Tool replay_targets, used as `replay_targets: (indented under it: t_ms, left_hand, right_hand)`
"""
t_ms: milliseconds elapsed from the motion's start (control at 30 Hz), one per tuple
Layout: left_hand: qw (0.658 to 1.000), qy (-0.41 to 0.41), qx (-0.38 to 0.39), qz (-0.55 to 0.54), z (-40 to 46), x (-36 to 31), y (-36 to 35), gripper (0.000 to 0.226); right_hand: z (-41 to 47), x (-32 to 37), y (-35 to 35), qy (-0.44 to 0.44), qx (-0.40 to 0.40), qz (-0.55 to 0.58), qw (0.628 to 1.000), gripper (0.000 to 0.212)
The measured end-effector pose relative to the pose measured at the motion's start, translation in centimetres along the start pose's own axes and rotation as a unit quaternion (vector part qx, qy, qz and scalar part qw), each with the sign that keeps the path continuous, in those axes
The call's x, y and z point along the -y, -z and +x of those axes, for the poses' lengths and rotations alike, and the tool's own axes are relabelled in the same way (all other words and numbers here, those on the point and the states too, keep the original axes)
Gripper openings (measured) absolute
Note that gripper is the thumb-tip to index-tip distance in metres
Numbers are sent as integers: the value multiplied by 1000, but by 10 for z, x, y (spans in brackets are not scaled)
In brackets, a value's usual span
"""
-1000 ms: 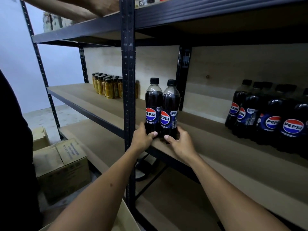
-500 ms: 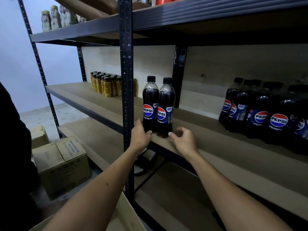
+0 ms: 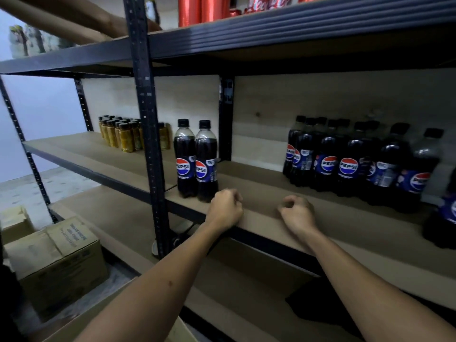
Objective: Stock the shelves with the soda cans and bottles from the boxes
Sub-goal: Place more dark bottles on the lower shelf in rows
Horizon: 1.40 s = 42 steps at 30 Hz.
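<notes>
Two Pepsi bottles (image 3: 196, 161) stand upright side by side on the middle shelf (image 3: 269, 193), just right of the black upright post (image 3: 148, 134). My left hand (image 3: 225, 209) hovers at the shelf's front edge right beside the bottles, fingers curled, holding nothing. My right hand (image 3: 297, 213) is further right over the bare shelf board, fingers curled and empty too. A group of several Pepsi bottles (image 3: 357, 159) stands at the right on the same shelf.
Small amber bottles (image 3: 123, 134) sit at the shelf's left. Red cans (image 3: 204, 8) line the top shelf, where another person's arm (image 3: 74, 23) reaches. Cardboard boxes (image 3: 56, 257) stand on the floor at lower left; an open box (image 3: 177, 332) lies below me.
Both hands let go of the two Pepsi bottles, which now stand free on the shelf. The hands drew back and to the right, fingers curling in.
</notes>
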<state>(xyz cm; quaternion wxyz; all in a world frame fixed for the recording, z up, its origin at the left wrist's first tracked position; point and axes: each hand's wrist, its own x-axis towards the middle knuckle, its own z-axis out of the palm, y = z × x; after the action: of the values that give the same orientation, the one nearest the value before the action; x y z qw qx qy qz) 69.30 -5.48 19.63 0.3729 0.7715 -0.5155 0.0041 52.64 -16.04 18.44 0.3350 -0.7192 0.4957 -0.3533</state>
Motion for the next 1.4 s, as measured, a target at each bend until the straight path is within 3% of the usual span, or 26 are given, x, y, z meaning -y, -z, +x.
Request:
replay_targets:
  t_ms: [167,367,467,633,833,933,1133,1333,1400]
  left_hand:
    - [996,19,66,-48,25,-32,-42,20]
    - [990,65,42,-121,66,-65,-100,20]
    - [990,60,12,-131,87,-73,-118,20]
    - [980,69,-2,-187,122,-81,-142,45]
    - [953,27,-5,-301,148,-92,-167,48]
    - [951,7,3,-309,158,-90,-176,53]
    - [961,28,27,-274,182,-65,-203,72]
    - [933,61,45,-352,164,-81,-179,47]
    - [932,69,39,-352,163,-82,-176,49]
  right_hand:
    - [23,-22,42,-53,-100,46,992,19]
    - [57,-43,54,-40,-132,112,984,44]
    - [77,-43,53,-12,-154,87,984,56]
    - [107,-44,43,52,-152,41,986,73]
    - [128,-50,34,66,-146,-27,987,84]
    - [133,-53,34,57,-141,-46,987,85]
    - [140,-56,31,23,-154,36,987,77]
    - [139,-57,34,15,-150,46,988,63]
    - [141,-57,33,8,-157,71,985,61]
